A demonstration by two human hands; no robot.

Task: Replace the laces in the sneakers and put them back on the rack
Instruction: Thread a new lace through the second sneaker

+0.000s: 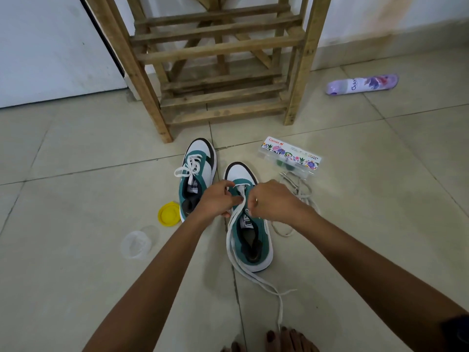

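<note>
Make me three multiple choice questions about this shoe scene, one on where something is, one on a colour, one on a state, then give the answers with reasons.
1. Where does the purple spray can lie?
A. on the rack
B. on the floor right of the wooden rack
C. inside a sneaker

2. What colour is the round lid beside the far sneaker?
A. yellow
B. red
C. black

3. What state is the near sneaker in?
A. tied in a bow
B. without any lace
C. partly laced, ends loose

Answers: 1 B, it lies on tiles. 2 A, plainly yellow. 3 C, left hand and right hand pinch its white lace, whose ends trail loose.
</note>
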